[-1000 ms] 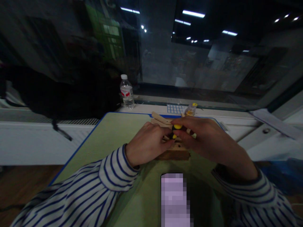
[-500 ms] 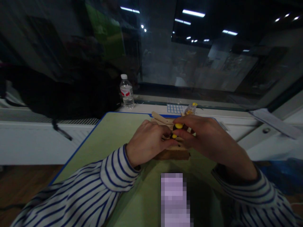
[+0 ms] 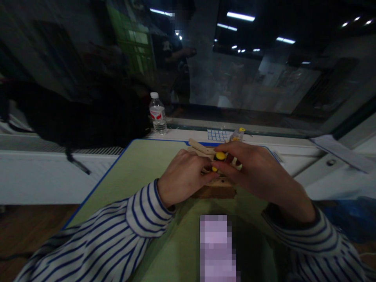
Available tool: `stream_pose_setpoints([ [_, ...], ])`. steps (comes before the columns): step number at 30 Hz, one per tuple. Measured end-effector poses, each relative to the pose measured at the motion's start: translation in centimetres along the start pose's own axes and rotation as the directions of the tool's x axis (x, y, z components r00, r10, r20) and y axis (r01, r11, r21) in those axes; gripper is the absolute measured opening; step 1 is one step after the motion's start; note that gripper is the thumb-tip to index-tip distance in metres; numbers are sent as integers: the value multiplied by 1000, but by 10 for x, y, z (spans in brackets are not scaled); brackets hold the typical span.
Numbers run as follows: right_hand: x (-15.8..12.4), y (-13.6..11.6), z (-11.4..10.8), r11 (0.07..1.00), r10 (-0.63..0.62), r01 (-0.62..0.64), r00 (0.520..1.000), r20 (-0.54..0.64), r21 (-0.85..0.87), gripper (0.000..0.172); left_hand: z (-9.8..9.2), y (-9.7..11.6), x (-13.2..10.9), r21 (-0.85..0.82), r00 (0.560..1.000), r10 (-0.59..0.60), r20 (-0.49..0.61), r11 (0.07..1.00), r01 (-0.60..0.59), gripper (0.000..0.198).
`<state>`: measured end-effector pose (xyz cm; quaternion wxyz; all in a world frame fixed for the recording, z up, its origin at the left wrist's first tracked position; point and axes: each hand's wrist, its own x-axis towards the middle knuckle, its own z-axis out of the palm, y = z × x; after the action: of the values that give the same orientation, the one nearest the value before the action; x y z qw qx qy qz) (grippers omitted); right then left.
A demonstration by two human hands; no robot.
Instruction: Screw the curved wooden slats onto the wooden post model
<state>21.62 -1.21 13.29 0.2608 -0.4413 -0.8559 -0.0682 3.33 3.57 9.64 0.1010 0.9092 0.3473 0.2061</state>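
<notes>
My right hand [image 3: 252, 166] pinches a small yellow-and-black piece [image 3: 220, 156] between thumb and fingers, above a wooden block [image 3: 217, 192]. The piece has a rounded yellow top; its exact kind does not show. My left hand [image 3: 183, 174] is closed just beside it, fingertips at the lower yellow part. Whatever those left fingers grip is hidden behind them. Dark holes show in the block's light upper face, and its front side is darker brown. A pale wooden strip [image 3: 199, 146] slants at the block's far left, behind my left hand.
The green tabletop [image 3: 141, 160] has a blue edge. Nearer me lies a blurred-out phone-shaped thing [image 3: 216, 246]. On the sill behind stand a water bottle [image 3: 158, 113] and a small clear bag with yellow bits [image 3: 237, 134]. A black bag [image 3: 96, 113] sits left; papers [image 3: 342, 150] lie right.
The yellow-and-black piece has turned or shifted slightly left in my right fingers. My left hand stays nearly still. A person's reflection now shows in the window.
</notes>
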Motion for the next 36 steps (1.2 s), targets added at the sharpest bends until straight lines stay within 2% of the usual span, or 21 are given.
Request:
stream_pose_setpoints([
  [5, -3, 1, -3, 1000, 6, -6, 999, 37, 2, 35, 1, -1, -1, 0, 1000, 21, -5, 1000, -21, 23],
  [9, -3, 0, -4, 999, -40, 39, 998, 56, 18, 39, -1, 0, -1, 3, 999, 32, -7, 999, -32, 23],
  [14, -3, -2, -4, 997, -58, 53, 995, 83, 61, 35, -2, 1, -1, -15, 999, 33, 8, 999, -33, 18],
  [24, -1, 0, -2, 1000, -31, 30, 998, 63, 4, 27, -1, -1, -2, 17, 999, 38, 7, 999, -38, 17],
  [36, -1, 0, -2, 999, -11, 14, 998, 62, -49, 21, -2, 0, -2, -1, 1000, 18, 0, 1000, -18, 27],
])
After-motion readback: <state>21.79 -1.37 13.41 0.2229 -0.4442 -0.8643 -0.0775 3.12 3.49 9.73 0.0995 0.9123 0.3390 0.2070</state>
